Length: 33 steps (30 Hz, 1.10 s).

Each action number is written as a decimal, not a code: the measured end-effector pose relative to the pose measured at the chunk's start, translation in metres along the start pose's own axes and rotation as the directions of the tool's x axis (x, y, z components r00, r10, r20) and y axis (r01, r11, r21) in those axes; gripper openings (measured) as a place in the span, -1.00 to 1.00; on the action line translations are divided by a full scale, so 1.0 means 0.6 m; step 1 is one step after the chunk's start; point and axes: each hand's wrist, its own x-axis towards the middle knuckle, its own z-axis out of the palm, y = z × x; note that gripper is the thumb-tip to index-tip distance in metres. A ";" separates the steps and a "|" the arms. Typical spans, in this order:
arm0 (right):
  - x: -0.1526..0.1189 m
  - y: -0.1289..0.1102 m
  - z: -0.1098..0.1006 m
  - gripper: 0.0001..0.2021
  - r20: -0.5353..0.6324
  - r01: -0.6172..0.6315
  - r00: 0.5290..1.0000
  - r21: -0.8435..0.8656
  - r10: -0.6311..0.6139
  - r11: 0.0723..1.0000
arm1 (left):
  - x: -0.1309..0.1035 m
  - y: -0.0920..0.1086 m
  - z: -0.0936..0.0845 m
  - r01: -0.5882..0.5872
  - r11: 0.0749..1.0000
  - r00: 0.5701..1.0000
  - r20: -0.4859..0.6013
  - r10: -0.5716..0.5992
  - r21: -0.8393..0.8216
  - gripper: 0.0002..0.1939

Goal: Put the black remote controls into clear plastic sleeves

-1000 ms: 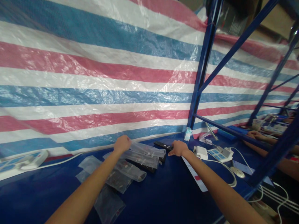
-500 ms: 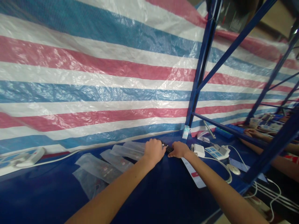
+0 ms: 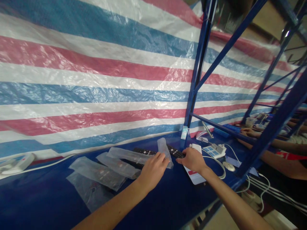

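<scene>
My left hand [image 3: 154,167] is closed on a clear plastic sleeve [image 3: 163,148], which stands up above its fingers. Held in my right hand [image 3: 193,159] is a black remote control [image 3: 175,151], its far end pointing toward the sleeve. Another black remote [image 3: 144,151] lies on the blue table behind my left hand, partly covered by a plastic sleeve. To the left, several sleeved remotes [image 3: 103,172] are fanned out on the table. A white sheet or flat device with a red mark [image 3: 197,178] lies beneath my right wrist.
A blue metal frame [image 3: 196,76] rises behind my right hand. Right of it are a white power strip [image 3: 214,150], cables and a white mouse [image 3: 228,166]. Another person's arms [image 3: 275,153] are at the far right. A striped tarp [image 3: 96,95] hangs behind the blue table [image 3: 153,207].
My hands have moved apart. My left hand now has a clear sleeve in it, and the remote in my right hand shows more. The camera view has shifted slightly to the right.
</scene>
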 end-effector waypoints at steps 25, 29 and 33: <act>-0.276 0.063 0.049 -0.69 -0.186 0.011 0.982 0.108 0.009 0.994 | 0.008 0.042 0.039 0.179 0.946 0.980 0.132 -0.148 -0.271 -0.67; -0.273 0.050 0.061 -0.78 -0.224 0.040 0.974 0.070 -0.023 0.997 | 0.005 0.046 0.044 0.121 0.960 0.986 0.145 -0.086 -0.254 -0.68; -0.274 0.028 0.064 -0.87 -0.320 0.018 0.948 0.027 -0.008 0.999 | 0.002 0.050 0.048 0.072 0.971 0.986 0.166 -0.035 -0.228 -0.69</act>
